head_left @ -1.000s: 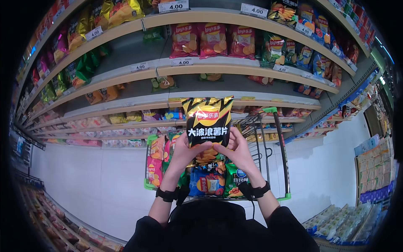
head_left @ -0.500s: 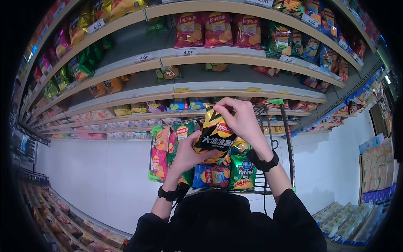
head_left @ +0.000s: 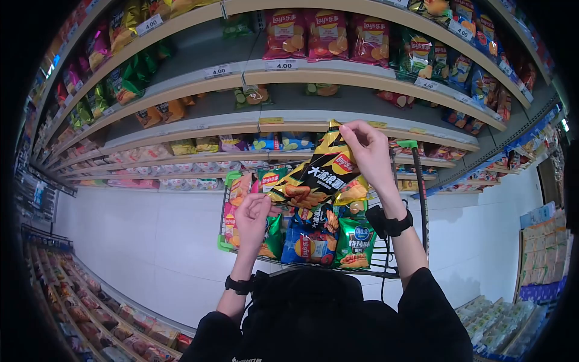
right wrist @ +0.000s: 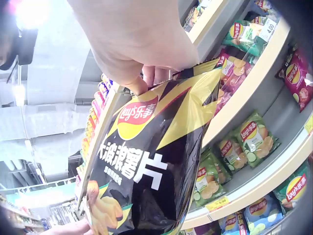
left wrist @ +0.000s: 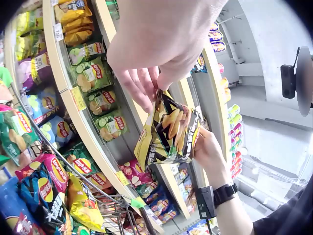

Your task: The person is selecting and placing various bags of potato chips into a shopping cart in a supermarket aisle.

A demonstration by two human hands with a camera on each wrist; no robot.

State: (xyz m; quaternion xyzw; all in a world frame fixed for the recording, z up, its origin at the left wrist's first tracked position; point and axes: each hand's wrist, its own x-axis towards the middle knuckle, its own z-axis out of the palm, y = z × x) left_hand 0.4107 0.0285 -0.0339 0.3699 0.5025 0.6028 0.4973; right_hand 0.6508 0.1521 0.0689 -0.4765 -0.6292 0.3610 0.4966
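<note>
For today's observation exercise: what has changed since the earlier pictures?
The black Lay's chip bag has tilted, its top swinging right. The right hand rose from its side to pinch the top; the left hand shifted left to pinch a bottom corner. The blue Lay's bag stays in the shopping cart.

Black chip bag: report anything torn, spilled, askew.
The black chip bag is askew in the head view: its lettering slants, the right hand pinching its top edge, the left hand its bottom corner. No tear or spill shows.
</note>
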